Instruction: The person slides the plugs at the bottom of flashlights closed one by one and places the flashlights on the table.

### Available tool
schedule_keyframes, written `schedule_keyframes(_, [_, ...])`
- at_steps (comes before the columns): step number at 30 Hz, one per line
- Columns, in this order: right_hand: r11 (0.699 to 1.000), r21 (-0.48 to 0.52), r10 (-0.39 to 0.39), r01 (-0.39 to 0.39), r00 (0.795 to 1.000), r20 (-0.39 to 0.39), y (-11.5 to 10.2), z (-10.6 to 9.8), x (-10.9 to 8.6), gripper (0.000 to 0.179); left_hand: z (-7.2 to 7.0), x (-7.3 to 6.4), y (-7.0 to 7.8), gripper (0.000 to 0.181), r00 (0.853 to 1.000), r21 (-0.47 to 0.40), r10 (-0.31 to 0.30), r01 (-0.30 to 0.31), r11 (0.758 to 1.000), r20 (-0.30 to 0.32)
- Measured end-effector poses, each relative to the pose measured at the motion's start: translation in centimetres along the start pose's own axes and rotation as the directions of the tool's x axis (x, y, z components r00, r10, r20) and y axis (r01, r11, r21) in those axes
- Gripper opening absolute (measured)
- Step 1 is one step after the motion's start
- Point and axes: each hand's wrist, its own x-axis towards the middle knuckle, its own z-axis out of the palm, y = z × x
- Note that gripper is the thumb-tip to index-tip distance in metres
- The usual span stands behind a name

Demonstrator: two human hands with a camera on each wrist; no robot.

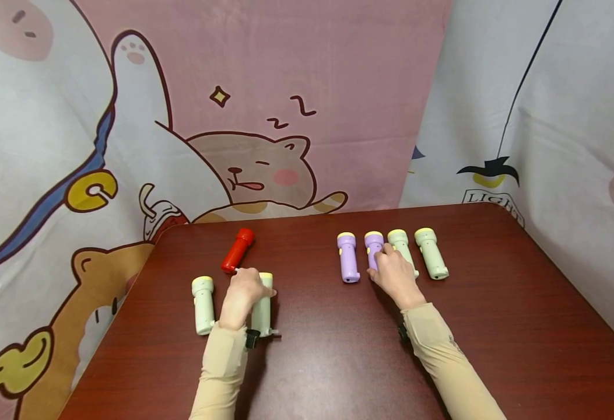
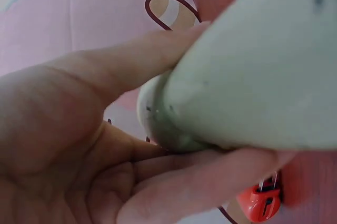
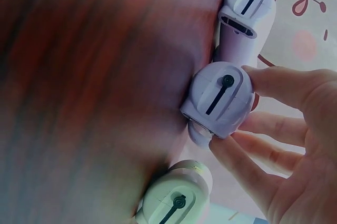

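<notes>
My left hand (image 1: 241, 293) grips a pale green flashlight (image 1: 261, 318), thumb on one side and fingers on the other; its body fills much of the left wrist view. A second pale green flashlight (image 1: 203, 307) lies to the left of that hand, and a red flashlight (image 1: 237, 251) lies just beyond it. On the right, my right hand (image 1: 395, 275) pinches the tail end of a purple flashlight (image 3: 221, 97) between thumb and fingertips. Another purple flashlight (image 1: 348, 258) lies to its left. Partly behind the right hand is a pale green flashlight (image 1: 399, 240).
One more pale green flashlight (image 1: 431, 254) lies at the right end of the row. Everything rests on a dark red-brown table (image 1: 327, 361). A cartoon-printed cloth (image 1: 369, 105) hangs behind the table's far edge.
</notes>
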Motion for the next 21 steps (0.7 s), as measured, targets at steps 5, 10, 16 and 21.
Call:
schedule_keyframes(5, [1.0, -0.005, 0.001, -0.001, 1.0, 0.003, 0.0, 0.1, 0.0, 0.031, 0.2, 0.3, 0.2, 0.033, 1.0, -0.07, -0.013, 0.011, 0.997, -0.023])
schedule_keyframes(10, [1.0, -0.006, 0.0, 0.0, 1.0, 0.004, 0.0, 0.1, 0.0, 0.031, 0.4, 0.6, 0.4, 0.035, 0.997, -0.102, -0.019, 0.011, 0.995, -0.08])
schedule_keyframes(16, [1.0, -0.004, 0.001, -0.001, 1.0, 0.01, 0.0, 0.1, 0.1, 0.031, 0.8, 0.9, 0.5, 0.034, 0.983, -0.203, 0.002, -0.04, 0.978, -0.183])
schedule_keyframes(21, [1.0, -0.003, -0.002, 0.002, 1.0, 0.006, 0.1, 0.1, 0.1, 0.031, 1.4, 1.6, 0.7, 0.037, 0.973, -0.259, -0.02, -0.041, 0.965, -0.229])
